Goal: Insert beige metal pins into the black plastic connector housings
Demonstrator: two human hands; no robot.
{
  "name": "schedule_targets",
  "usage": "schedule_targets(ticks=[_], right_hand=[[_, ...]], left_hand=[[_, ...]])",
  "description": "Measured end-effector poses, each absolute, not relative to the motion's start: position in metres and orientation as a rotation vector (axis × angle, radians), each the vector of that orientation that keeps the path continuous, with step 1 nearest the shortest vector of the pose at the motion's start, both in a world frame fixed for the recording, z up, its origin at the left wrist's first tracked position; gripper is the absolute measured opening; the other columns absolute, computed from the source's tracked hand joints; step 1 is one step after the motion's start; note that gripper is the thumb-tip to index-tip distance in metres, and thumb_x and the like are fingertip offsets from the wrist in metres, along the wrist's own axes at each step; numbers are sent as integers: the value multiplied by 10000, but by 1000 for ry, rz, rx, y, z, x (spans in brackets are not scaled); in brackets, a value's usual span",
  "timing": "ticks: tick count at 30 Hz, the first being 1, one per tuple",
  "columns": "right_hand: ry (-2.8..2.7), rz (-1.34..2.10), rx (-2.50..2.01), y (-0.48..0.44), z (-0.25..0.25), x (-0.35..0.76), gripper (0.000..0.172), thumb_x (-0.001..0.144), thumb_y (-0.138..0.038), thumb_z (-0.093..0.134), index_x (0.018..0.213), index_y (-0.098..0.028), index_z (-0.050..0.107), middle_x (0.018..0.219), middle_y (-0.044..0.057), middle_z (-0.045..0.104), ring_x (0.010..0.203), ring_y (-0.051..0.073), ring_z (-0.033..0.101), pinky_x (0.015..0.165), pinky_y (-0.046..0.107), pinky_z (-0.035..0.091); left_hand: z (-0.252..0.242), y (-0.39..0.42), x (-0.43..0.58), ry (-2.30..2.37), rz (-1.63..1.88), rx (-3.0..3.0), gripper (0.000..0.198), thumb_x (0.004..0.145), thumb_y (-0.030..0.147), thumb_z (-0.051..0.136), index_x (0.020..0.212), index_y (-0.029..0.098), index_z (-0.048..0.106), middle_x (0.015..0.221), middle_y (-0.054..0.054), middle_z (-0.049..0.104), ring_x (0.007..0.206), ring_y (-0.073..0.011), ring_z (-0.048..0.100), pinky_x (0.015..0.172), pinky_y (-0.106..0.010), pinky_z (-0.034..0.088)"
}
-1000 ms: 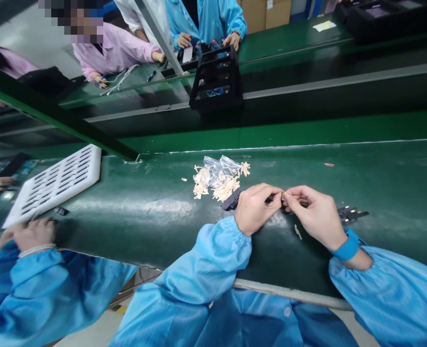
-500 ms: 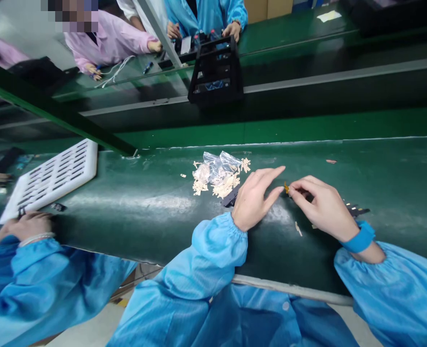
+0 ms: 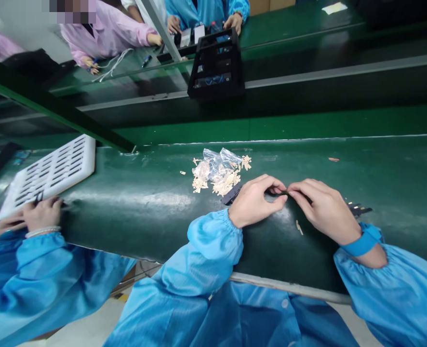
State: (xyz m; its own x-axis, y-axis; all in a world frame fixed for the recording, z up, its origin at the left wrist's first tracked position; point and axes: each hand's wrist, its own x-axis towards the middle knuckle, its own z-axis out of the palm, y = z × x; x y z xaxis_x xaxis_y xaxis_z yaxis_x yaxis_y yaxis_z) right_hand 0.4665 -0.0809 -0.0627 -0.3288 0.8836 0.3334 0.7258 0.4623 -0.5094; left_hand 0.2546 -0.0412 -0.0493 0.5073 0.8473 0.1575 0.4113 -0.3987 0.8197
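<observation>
My left hand (image 3: 259,200) and my right hand (image 3: 320,205) meet fingertip to fingertip above the green work surface (image 3: 144,226). Between the tips shows a sliver of a small amber strip (image 3: 287,191), mostly hidden by the fingers. Both hands are closed in a pinch at it. Partly behind my left wrist lies a dark slotted part (image 3: 231,195). A pile of small cream-coloured flat pieces (image 3: 226,182) and clear plastic bags (image 3: 215,161) sit just beyond it. Dark pieces with gold-coloured spots (image 3: 358,208) lie beside my right wrist. One loose pale piece (image 3: 299,227) rests between my forearms.
On the left, a co-worker's hands (image 3: 42,214) are at a white slotted tray (image 3: 58,164). A green post (image 3: 101,130) slants down to the surface. Across the line, other people work around a black crate (image 3: 216,65). A small brownish piece (image 3: 333,159) lies at right.
My left hand's spread finger and thumb have closed in to the amber strip in my right hand, which is now mostly covered. The co-worker's hands at left have shifted slightly along the tray.
</observation>
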Motion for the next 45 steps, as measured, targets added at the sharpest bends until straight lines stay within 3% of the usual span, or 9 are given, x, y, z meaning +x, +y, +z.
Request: schedule_targets(ticks=[7,12,17,28,34,38,45], right_hand=[[-1953,228,-1353,-86,-54,457,123,1044,-250,573,1024,-216,689,981,86,733,917,240,695,846,366,525],[-1876,347,-1405,-90,-52,448,111,1025,-229,587,971,-219,683,823,34,680,684,168,617,673,307,495],[-1859,400,-1395,-90,-54,445,127,1016,-227,593,951,-216,702,785,23,691,638,155,617,619,292,484],[-1612,351,-1527,-81,-55,458,100,925,-164,602,861,-221,654,801,28,695,648,164,616,619,290,480],[-1942,578,-1409,-78,-59,462,211,970,-238,624,769,-217,686,728,16,651,618,156,585,606,308,440],[-1730,837,-1311,-78,-63,459,77,958,-287,691,976,-228,736,921,41,697,760,177,651,702,305,521],[-1461,1284,-1029,-82,-48,455,170,988,-370,694,1100,-292,796,1094,55,728,960,202,696,817,312,557]], left_hand=[[-55,-40,255,1082,839,1953,39,910,213,681,891,202,713,849,-6,718,781,-124,661,770,-257,532],[-56,-43,257,1095,883,1914,39,903,218,681,907,201,717,870,-14,721,786,-127,656,733,-249,530],[-57,-46,259,1080,870,1929,50,901,201,672,901,207,721,867,-13,724,790,-131,658,789,-268,541],[-52,-41,260,1081,887,1631,56,878,229,683,891,181,708,852,-19,721,692,-98,597,596,-223,452],[-48,-30,255,1069,987,1297,205,859,303,751,924,168,611,896,-29,650,727,-87,566,595,-201,456],[-41,-36,255,887,910,1057,456,807,377,836,1138,181,591,998,-25,573,699,-66,535,539,-196,454],[-39,-53,263,606,614,837,659,790,380,881,1326,199,544,1104,-65,588,854,-122,618,585,-204,463]])
